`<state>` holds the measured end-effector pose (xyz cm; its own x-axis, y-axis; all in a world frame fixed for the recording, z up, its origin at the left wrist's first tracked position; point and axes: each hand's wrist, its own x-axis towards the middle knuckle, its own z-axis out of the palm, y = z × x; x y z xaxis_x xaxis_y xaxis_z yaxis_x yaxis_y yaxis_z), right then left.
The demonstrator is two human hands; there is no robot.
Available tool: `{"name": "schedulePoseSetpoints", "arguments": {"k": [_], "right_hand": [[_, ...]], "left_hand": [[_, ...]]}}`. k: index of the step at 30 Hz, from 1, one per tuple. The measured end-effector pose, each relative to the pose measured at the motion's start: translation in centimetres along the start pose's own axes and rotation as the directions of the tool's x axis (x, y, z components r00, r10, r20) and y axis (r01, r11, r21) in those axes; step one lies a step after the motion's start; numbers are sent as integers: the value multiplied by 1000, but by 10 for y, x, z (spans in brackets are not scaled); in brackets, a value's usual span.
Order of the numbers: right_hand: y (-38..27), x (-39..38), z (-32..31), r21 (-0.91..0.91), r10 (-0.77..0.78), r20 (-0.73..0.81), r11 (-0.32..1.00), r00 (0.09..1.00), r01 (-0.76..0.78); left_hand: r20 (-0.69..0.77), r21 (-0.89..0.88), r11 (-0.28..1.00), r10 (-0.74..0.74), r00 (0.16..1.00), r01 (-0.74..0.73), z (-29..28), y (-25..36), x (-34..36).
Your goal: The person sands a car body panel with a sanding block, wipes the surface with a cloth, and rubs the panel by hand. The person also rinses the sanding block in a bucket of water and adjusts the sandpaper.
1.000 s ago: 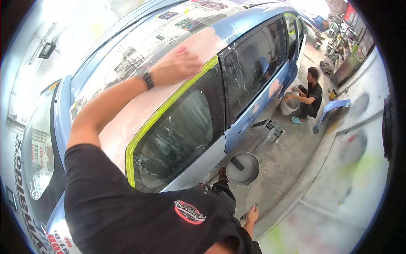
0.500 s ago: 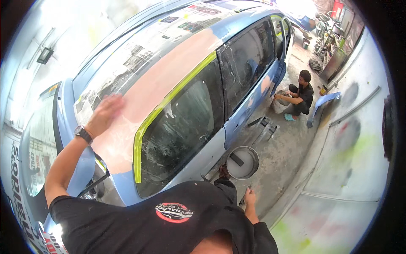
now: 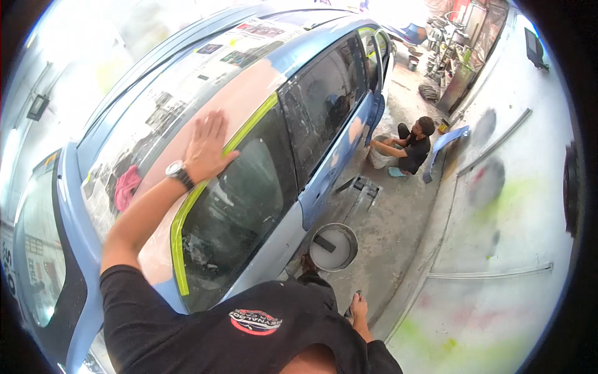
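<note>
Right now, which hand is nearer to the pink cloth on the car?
Left. The left hand is spread over the pinkish panel, up and to the right of the pink cloth; the right hand is well away, at the picture's lower right.

The palm of the left hand (image 3: 205, 149) is hidden, and the hand covers part of the pink panel (image 3: 246, 90) and the yellow-green tape (image 3: 179, 249). The dark thing (image 3: 358, 293) in the right hand (image 3: 359, 306) is partly hidden and too small to tell. The round dark border cuts off the rear of the blue car (image 3: 327, 181), and glare washes out the newsprint (image 3: 162, 103).
</note>
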<state>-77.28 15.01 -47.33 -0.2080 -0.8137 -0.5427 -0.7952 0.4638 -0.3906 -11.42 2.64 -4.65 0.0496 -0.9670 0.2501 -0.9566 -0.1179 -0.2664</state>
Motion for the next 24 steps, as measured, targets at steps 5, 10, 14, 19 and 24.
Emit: {"name": "schedulePoseSetpoints", "arguments": {"k": [5, 10, 14, 19, 24], "right_hand": [[21, -17, -24, 108, 63, -52, 993, 997, -57], [49, -40, -33, 75, 159, -59, 985, 985, -155], [114, -52, 13, 111, 201, -156, 977, 967, -185], [127, -43, 68, 129, 226, -233, 971, 946, -200], [144, -38, 91, 117, 193, -276, 979, 941, -167]], "left_hand": [[-129, 69, 997, -32, 991, 41, 61, 19, 159], [-58, 156, 966, -200, 978, 207, 80, 28, 278], [-54, 88, 949, -300, 953, 303, 84, 33, 357], [-200, 150, 905, -368, 908, 399, 121, 47, 408], [-174, 311, 915, -210, 962, 256, 119, 76, 373]]}}
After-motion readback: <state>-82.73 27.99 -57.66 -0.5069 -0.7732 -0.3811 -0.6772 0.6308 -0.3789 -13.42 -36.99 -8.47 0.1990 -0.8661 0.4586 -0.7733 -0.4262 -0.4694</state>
